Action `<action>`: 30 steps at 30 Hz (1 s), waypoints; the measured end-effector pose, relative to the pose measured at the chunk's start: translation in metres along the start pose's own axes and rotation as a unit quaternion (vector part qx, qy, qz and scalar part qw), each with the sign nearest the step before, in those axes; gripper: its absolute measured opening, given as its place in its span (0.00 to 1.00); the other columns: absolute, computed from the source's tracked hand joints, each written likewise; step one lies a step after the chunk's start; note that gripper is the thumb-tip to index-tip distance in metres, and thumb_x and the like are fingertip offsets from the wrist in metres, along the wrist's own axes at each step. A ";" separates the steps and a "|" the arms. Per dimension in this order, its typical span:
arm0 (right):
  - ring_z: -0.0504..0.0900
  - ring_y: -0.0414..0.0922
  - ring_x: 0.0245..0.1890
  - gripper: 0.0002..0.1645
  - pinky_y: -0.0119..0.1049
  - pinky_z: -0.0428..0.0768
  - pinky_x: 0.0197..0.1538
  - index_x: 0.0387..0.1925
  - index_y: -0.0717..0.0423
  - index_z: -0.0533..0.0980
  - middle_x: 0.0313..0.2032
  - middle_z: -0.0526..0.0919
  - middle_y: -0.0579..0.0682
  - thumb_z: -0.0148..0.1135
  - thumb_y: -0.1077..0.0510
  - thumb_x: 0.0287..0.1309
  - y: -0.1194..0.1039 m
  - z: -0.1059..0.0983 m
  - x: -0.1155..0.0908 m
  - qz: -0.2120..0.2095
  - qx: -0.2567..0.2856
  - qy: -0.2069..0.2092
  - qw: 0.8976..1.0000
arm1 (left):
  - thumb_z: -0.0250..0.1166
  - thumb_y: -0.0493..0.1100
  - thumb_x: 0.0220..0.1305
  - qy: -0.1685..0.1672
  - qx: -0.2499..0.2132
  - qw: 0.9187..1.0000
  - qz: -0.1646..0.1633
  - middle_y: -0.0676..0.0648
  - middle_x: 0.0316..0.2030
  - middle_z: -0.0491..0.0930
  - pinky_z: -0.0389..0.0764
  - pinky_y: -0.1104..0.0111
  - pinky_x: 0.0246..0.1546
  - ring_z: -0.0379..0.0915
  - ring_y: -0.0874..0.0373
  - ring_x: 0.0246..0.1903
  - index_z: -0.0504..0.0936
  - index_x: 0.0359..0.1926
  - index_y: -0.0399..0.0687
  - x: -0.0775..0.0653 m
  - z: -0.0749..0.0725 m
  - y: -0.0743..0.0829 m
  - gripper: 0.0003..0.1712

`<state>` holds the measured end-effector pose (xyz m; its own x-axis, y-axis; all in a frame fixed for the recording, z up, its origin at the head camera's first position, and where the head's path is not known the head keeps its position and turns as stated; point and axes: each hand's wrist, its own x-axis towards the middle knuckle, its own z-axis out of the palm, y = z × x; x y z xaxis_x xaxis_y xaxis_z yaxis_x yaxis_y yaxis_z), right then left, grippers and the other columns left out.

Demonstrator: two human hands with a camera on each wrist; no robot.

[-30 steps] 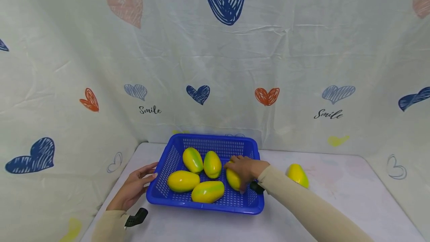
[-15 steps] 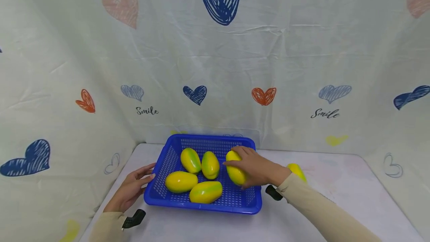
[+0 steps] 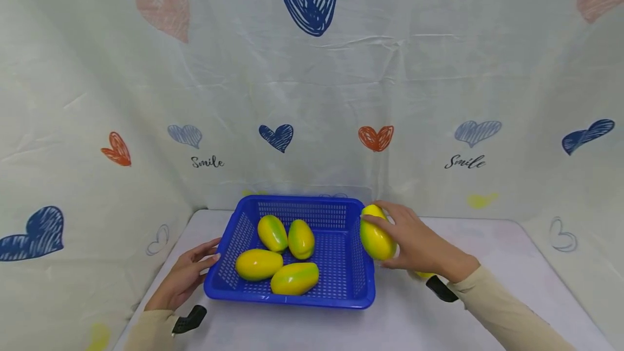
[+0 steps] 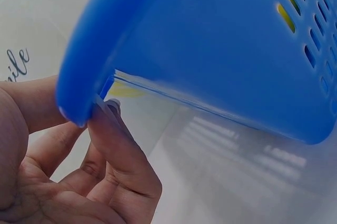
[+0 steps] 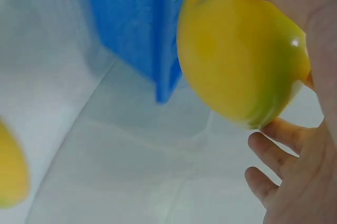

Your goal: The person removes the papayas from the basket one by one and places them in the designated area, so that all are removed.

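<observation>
A blue plastic basket [image 3: 341,303] with slotted walls stands on the table. Several yellow-green mangoes lie inside it, one mango [image 3: 294,279] near its front wall. My right hand [image 3: 421,240] grips another mango [image 3: 378,234] in the air at the basket's right rim; the right wrist view shows thumb and fingers round this mango [image 5: 237,56]. At the left rim, my left hand [image 3: 184,275] pinches the basket edge, and the left wrist view has the fingers [image 4: 126,155] at the rim's underside.
A loose mango [image 3: 426,275] lies on the white table [image 3: 502,286] to the right, mostly hidden behind my right wrist. Behind the table hangs a pale curtain [image 3: 331,96] printed with hearts.
My right hand has lifted a mango out of the basket's right side and carried it rightward to the rim. The left hand stays at the basket's left edge.
</observation>
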<state>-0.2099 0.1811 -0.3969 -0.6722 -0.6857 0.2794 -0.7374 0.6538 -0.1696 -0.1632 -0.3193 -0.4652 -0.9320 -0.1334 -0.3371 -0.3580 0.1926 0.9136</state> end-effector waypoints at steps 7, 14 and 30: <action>0.69 0.67 0.67 0.57 0.71 0.71 0.63 0.73 0.46 0.71 0.73 0.66 0.64 0.90 0.51 0.39 0.024 -0.001 -0.037 0.030 0.001 0.044 0.999 | 0.58 0.41 0.82 -0.012 -0.010 1.000 0.004 0.30 0.73 0.61 0.84 0.69 0.48 0.78 0.57 0.48 0.56 0.82 0.37 0.000 -0.004 -0.002 0.36; 0.69 0.69 0.64 0.60 0.73 0.71 0.60 0.71 0.47 0.72 0.71 0.66 0.65 0.93 0.49 0.34 0.044 -0.003 -0.069 0.080 0.000 0.066 0.995 | 0.58 0.41 0.82 -0.014 -0.011 1.000 0.005 0.31 0.72 0.61 0.84 0.70 0.48 0.77 0.57 0.48 0.56 0.82 0.38 0.001 -0.004 -0.003 0.36; 0.68 0.73 0.62 0.60 0.78 0.65 0.60 0.71 0.52 0.70 0.70 0.64 0.69 0.92 0.50 0.35 0.081 0.001 -0.115 0.167 0.011 0.056 0.984 | 0.60 0.41 0.81 -0.005 -0.020 1.000 -0.001 0.31 0.72 0.62 0.84 0.70 0.48 0.78 0.57 0.47 0.57 0.82 0.37 -0.001 -0.003 -0.002 0.37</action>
<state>-0.1917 0.3126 -0.4437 -0.8664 -0.3934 0.3075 -0.4792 0.8282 -0.2905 -0.1617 -0.3223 -0.4665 -0.9318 -0.1237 -0.3414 -0.3577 0.1523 0.9213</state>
